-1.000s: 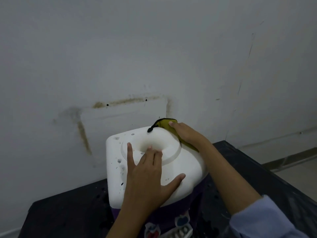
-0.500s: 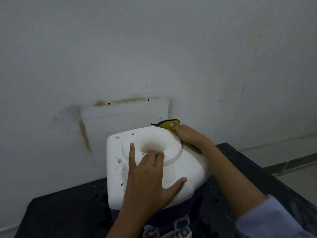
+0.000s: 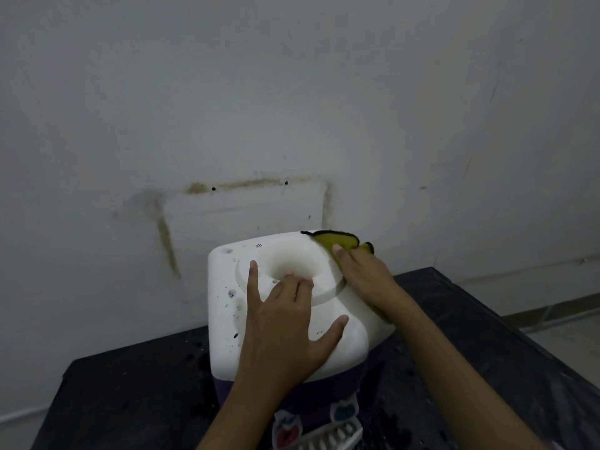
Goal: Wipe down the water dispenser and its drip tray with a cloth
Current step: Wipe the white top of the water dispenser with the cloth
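A white water dispenser (image 3: 227,306) with a round recessed top and a purple lower front stands on a dark table. My left hand (image 3: 285,326) lies flat on its top, fingers spread, fingertips at the rim of the recess. My right hand (image 3: 363,274) presses a yellow-green cloth (image 3: 337,240) with a black edge against the dispenser's back right corner. Below my left wrist, the white slotted drip tray (image 3: 328,438) shows at the bottom of the view, partly cut off.
The black table (image 3: 136,397) is speckled with dark spots and runs to the right behind my right arm. A stained white wall (image 3: 227,125) rises directly behind the dispenser. Pale floor and a skirting board (image 3: 558,310) show at the far right.
My right hand has slid the cloth from the back of the raised ring rightward to the dispenser's back right corner. My left hand has stayed flat on the top.
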